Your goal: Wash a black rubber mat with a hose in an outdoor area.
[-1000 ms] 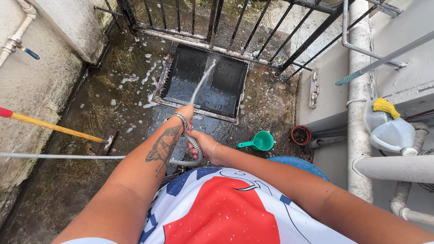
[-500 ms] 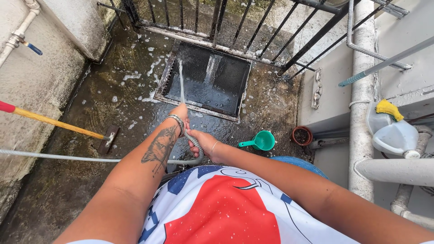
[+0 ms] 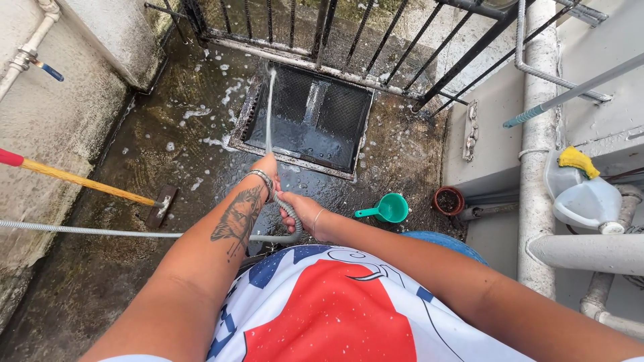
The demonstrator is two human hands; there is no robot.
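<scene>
My left hand grips the end of a grey ribbed hose and points it forward. A thin jet of water shoots from it toward the far left corner of the black metal floor grate. My right hand holds the same hose just behind, where it loops under the left wrist. The hose runs off to the left across the wet concrete floor, which carries patches of white foam.
A broom with a yellow and red handle leans at the left wall. A green scoop and a small brown pot stand at the right. White pipes, a plastic jug with a yellow sponge and black railings border the area.
The water jet swung from the grate's middle to its left side and now reaches farther, to the grate's far left corner. Both hands stayed on the hose.
</scene>
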